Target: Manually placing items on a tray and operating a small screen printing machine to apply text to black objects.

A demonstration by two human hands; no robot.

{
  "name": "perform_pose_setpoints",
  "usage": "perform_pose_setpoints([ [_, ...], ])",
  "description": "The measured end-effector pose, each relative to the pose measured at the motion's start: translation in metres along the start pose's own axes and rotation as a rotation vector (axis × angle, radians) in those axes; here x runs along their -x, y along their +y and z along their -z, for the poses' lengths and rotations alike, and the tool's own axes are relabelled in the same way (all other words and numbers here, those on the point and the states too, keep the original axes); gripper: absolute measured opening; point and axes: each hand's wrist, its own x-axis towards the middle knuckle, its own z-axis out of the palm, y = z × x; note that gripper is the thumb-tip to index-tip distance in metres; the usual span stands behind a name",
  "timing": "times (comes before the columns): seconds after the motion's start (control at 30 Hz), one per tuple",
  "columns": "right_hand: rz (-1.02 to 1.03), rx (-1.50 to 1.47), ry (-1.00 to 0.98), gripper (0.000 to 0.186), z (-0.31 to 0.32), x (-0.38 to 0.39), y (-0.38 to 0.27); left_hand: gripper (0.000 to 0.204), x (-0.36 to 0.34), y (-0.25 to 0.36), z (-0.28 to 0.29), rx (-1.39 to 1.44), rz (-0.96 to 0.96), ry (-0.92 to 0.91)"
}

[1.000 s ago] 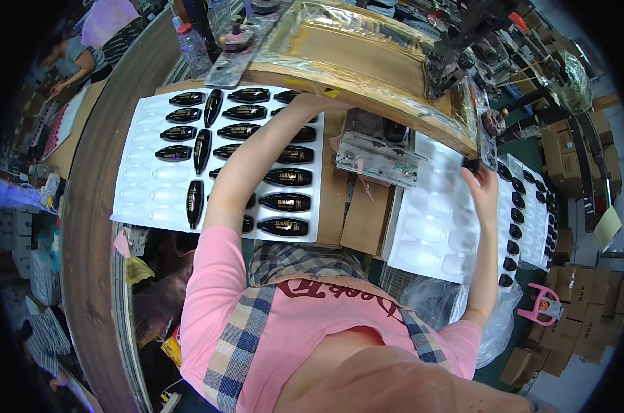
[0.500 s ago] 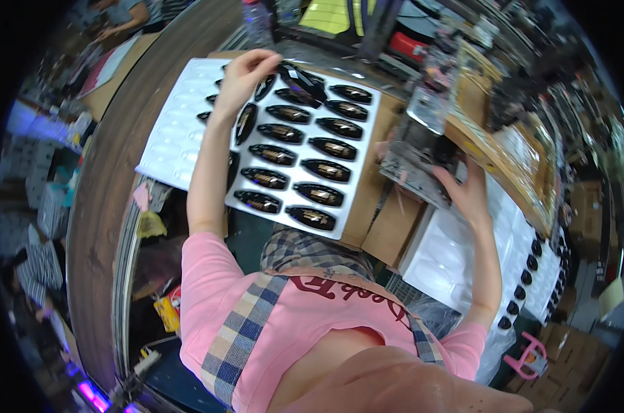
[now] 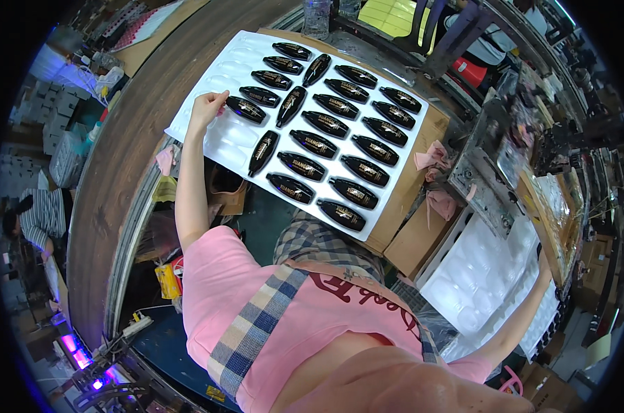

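Observation:
A white moulded plastic tray (image 3: 219, 141) lies tilted across the bench, holding several glossy black pointed-oval pieces with gold print. Most lie crosswise in rows; a few, such as one black piece (image 3: 263, 153), are turned lengthwise. At the tray's left part, my left hand (image 3: 207, 110) has its thumb and finger pinched at the left end of a black oval piece (image 3: 246, 109) lying in the tray. My right forearm reaches far right over stacked white trays (image 3: 474, 275). My right hand (image 3: 543, 258) is mostly hidden beside a wooden frame (image 3: 543, 220), its fingers out of sight.
Under the tray is brown cardboard (image 3: 394, 237). A metal fixture (image 3: 487, 182) stands to its right, with pink cloths (image 3: 436, 162) next to it. A clear bottle (image 3: 317, 19) stands beyond the tray. A dark wooden bench (image 3: 112, 172) curves along the left. Another person (image 3: 40, 217) sits farther left.
My left hand has moved left and toward me with a black piece, now down in the tray's left part. My right hand has left the metal fixture and gone right, behind the wooden frame.

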Motion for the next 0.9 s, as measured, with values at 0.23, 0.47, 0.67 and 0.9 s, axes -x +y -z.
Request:
perform_pose_setpoints([
  [0.23,-0.020,-0.050,-0.015,0.052,-0.009,0.012,0.008,0.029,-0.008,-0.022,-0.011,-0.329,-0.128,0.154],
  [0.47,-0.064,-0.259,0.083,0.054,0.000,0.031,0.011,0.023,-0.013,-0.003,-0.028,-0.462,-0.477,0.260],
  [0.67,-0.084,-0.578,0.170,0.048,0.030,0.071,-0.022,0.024,-0.016,0.003,-0.039,-0.337,-0.292,0.256],
  [0.9,-0.039,-0.626,0.127,0.043,0.043,0.096,-0.035,0.022,-0.039,-0.015,-0.032,-0.127,-0.216,0.209],
])
